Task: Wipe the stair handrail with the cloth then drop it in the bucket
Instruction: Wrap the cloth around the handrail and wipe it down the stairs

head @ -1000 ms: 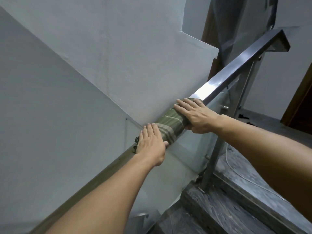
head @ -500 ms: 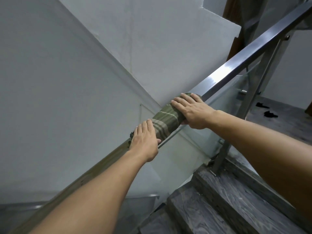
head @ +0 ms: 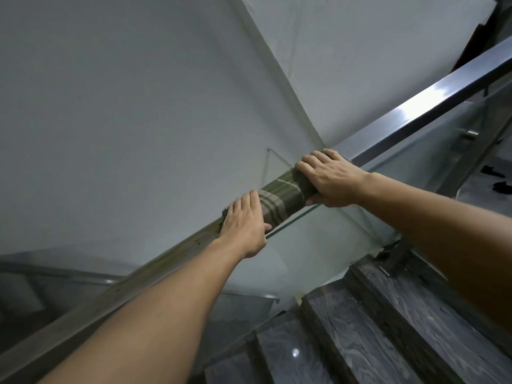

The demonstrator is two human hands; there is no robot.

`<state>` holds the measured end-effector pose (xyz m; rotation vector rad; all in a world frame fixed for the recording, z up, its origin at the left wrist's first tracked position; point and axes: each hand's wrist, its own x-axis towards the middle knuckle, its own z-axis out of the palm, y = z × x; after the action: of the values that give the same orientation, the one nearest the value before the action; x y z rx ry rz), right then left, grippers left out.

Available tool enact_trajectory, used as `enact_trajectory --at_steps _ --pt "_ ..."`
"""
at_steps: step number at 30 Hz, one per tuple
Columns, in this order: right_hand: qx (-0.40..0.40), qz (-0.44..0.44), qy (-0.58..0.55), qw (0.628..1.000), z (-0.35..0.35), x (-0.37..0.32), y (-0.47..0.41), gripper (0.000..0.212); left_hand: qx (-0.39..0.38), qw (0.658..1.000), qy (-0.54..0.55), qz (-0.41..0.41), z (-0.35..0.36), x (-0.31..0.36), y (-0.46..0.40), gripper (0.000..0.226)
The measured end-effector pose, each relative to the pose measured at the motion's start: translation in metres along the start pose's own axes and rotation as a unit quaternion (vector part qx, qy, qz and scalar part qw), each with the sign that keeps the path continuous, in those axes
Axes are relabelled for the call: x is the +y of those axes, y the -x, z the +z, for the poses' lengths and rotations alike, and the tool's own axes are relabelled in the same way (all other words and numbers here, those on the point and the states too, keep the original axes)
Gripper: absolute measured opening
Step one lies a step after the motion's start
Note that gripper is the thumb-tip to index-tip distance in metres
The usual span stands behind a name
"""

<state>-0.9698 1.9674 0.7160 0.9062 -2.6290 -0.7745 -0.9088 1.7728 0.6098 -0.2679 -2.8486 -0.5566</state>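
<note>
A steel handrail [head: 421,106] runs diagonally from the lower left up to the upper right. A green plaid cloth [head: 282,200] is wrapped around it near the middle. My left hand [head: 245,225] clasps the cloth's lower end, fingers curled over the rail. My right hand [head: 329,181] grips its upper end, thumb under the rail. Below the left hand the rail [head: 155,270] looks dull and spotted. No bucket is in view.
A glass panel [head: 327,236] hangs under the rail, held by a metal post [head: 476,164]. Dark stone steps [head: 368,328] descend at the lower right. A pale wall [head: 124,106] fills the left side. Small dark objects [head: 496,178] lie on the landing at far right.
Both hands have stayed clamped on the cloth while the view tilted down and left; more of the steps and the lower rail show, and the rail's top end has left the frame.
</note>
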Motion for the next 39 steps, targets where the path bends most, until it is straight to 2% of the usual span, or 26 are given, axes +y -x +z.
enact_trajectory --at_steps 6,13,27,39 --pt "0.003 -0.010 0.018 1.000 0.001 -0.017 -0.007 0.084 0.019 1.000 -0.002 0.009 0.006 -0.018 0.009 0.077" --pt "0.003 -0.010 0.024 1.000 0.004 -0.070 -0.018 0.083 0.026 1.000 0.005 0.012 0.017 -0.065 0.038 0.079" --pt "0.015 -0.031 0.003 0.999 0.005 -0.274 -0.055 0.076 -0.001 0.999 0.003 -0.044 0.040 -0.221 0.156 0.083" --pt "0.019 -0.037 -0.001 0.999 0.011 -0.404 -0.087 0.079 -0.005 0.996 0.017 -0.089 0.058 -0.328 0.227 0.086"
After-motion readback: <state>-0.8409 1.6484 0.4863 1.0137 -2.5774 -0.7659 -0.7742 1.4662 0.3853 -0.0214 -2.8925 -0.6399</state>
